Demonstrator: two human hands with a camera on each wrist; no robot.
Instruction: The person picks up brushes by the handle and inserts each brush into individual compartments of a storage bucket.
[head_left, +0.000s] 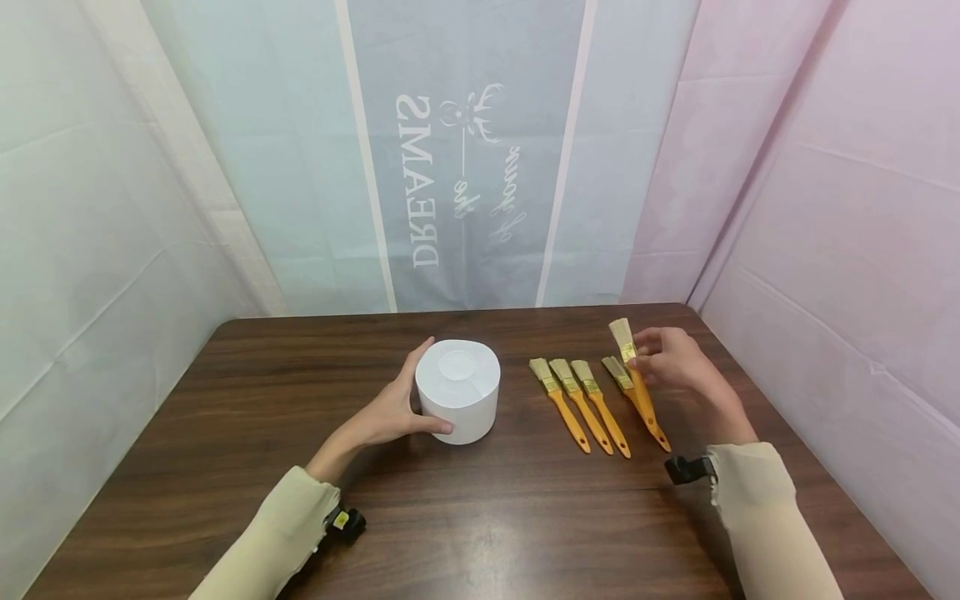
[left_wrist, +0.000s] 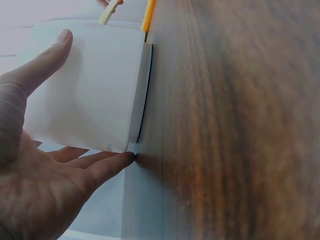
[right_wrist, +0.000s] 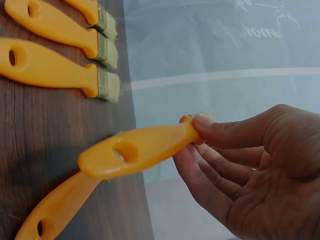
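On the left, a white round container [head_left: 459, 392] stands on the table. My left hand [head_left: 390, 407] holds it from the left, the thumb in front and the fingers round the back. In the left wrist view its smooth white wall [left_wrist: 90, 90] fills the space beside the thumb. My right hand [head_left: 673, 360] pinches a paintbrush [right_wrist: 145, 150] near its metal band, with pale bristles pointing up and away and the orange handle slanting down. Just under it lies another paintbrush [right_wrist: 55, 212], partly covered by the held one in the head view.
Three more orange-handled paintbrushes [head_left: 570, 412] lie side by side between the container and my right hand, bristles toward the back. The dark wooden table [head_left: 465, 517] ends at a hanging printed cloth [head_left: 480, 275]. Pale cloth walls [head_left: 847, 292] flank both sides.
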